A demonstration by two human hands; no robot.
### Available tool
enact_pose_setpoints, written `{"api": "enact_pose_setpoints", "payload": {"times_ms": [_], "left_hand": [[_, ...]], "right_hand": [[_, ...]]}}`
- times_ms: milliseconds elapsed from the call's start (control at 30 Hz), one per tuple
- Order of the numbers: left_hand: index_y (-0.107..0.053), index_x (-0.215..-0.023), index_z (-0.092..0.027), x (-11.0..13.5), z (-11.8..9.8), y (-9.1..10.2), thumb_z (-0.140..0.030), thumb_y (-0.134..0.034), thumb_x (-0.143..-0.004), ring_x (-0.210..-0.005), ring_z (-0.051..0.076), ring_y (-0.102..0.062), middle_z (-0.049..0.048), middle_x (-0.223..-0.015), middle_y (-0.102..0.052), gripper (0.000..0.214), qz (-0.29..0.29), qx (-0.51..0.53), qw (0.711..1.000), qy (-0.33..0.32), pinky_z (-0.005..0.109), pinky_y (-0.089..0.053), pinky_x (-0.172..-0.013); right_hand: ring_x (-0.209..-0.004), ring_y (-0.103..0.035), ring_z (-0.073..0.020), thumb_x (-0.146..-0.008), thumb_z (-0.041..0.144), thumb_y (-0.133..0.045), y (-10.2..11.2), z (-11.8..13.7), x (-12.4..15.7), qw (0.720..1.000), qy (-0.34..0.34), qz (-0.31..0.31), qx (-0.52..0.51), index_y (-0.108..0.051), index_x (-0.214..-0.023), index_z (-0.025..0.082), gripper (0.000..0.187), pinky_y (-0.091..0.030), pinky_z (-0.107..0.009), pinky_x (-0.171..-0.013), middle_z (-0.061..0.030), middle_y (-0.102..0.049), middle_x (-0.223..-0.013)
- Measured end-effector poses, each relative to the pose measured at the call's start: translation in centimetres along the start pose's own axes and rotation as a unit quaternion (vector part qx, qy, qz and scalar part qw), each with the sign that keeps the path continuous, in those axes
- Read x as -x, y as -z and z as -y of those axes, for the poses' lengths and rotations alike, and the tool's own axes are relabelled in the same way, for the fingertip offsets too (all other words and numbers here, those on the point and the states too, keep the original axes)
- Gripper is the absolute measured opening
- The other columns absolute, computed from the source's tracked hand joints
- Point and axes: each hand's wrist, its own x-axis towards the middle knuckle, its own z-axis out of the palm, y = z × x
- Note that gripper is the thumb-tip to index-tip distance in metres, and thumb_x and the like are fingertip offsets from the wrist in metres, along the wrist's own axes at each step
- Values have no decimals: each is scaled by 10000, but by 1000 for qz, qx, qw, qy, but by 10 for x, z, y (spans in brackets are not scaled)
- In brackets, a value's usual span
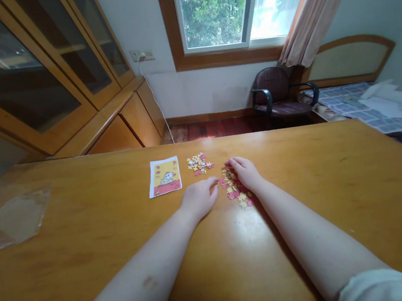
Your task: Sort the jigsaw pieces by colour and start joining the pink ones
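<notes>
A loose heap of yellow and pink jigsaw puzzle pieces (232, 185) lies on the wooden table in front of me. My right hand (245, 170) rests over the heap's right and far side. Its fingers are bent and drawn together at a puzzle piece by the heap's far end, partly hidden by the hand. To the left of the heap is my left hand (199, 197), fingers curved, with a gap between thumb and fingertips and no piece visible in it. Farther back sits a smaller pile of pieces (199, 164), some face down. A picture card (166, 176) with a white animal lies left of it.
A clear plastic bag (17, 217) lies at the left of the wooden table (335, 194). Beyond the table's far edge are a glass-door cabinet (70, 102), a white cable (155, 98), a dark armchair (276, 92) and a bed (371, 99).
</notes>
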Motion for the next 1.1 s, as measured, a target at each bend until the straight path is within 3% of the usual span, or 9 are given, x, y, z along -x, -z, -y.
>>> {"api": "enact_pose_setpoints", "payload": {"times_ms": [133,300,433,667,767,900,1100], "left_hand": [[-599,-1224,-326,2,-5,-3,-262,-509,-839,-828,248,-648,73,-944,-711,400,39,9,999,-30,318,-431,-717],[-603,-1223,-302,3,-9,-1,-255,-455,-859,-882,252,-655,70,-976,-712,396,67,-38,997,-26,344,-470,-761],[-615,-1174,-266,3,-9,2,-248,-404,-883,-964,226,-645,43,-1079,-697,360,54,-33,998,-4,330,-477,-815],[-539,-1255,-236,2,-8,1,-236,-421,-870,-865,230,-661,58,-1027,-706,403,42,-45,996,57,331,-484,-744],[-580,-1197,-231,1,-7,1,-210,-436,-854,-887,222,-641,56,-1040,-693,372,28,-37,999,25,335,-475,-768],[-672,-972,-240,2,-6,1,-197,-476,-832,-977,226,-580,34,-1011,-683,245,1,-39,997,-69,374,-432,-865],[-663,-992,-242,2,-5,-2,-163,-496,-812,-1011,225,-547,15,-1036,-692,259,-9,-35,994,-106,411,-386,-919]], "right_hand": [[-823,-646,-197,-864,456,-433,0,0,0,1000,-2,2,-22,-678,-818,168,381,-488,-324,-791,-67,-712,-852],[-730,-628,-179,-817,568,-477,-1,-2,-5,989,-46,-34,-133,-675,-776,164,451,-491,-306,-723,-66,-696,-785],[-687,-616,-162,-759,635,-536,0,-4,-9,970,-74,-70,-220,-674,-724,177,480,-480,-285,-673,-57,-681,-725],[-641,-601,-137,-750,629,-557,2,-1,-10,958,-84,-85,-260,-664,-688,184,462,-463,-269,-651,-45,-663,-676],[-630,-593,-137,-747,644,-548,1,1,-8,963,-84,-81,-245,-658,-682,181,480,-456,-271,-633,-48,-660,-675],[-603,-571,-135,-736,653,-553,0,2,-7,965,-87,-78,-233,-660,-678,176,492,-451,-274,-613,-48,-658,-669],[-581,-554,-129,-753,632,-542,-1,0,-7,968,-80,-72,-225,-654,-671,173,480,-439,-266,-589,-38,-642,-643]]}}
